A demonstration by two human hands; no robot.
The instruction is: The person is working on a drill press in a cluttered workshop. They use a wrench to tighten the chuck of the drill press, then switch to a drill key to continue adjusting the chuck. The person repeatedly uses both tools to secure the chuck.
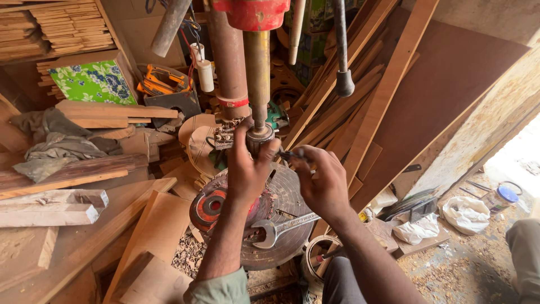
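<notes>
left hand (247, 169): closed around drill chuck (260, 137) | right hand (322, 183): gripping chuck key (289, 153) at chuck

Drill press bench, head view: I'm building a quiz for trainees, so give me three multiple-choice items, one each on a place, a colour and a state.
1. Where does the spanner lie?
A. on the round table
B. on the floor
C. on a shelf

2. What colour is the housing at the top of the machine?
A. blue
B. red
C. white

3. What is the left hand doing?
A. hanging free
B. resting flat on a plank
C. gripping the chuck

Answers: 1 A, it rests on the metal disc; 2 B, it is plainly red; 3 C, its fingers wrap the chuck, with the right hand beside it.
</notes>
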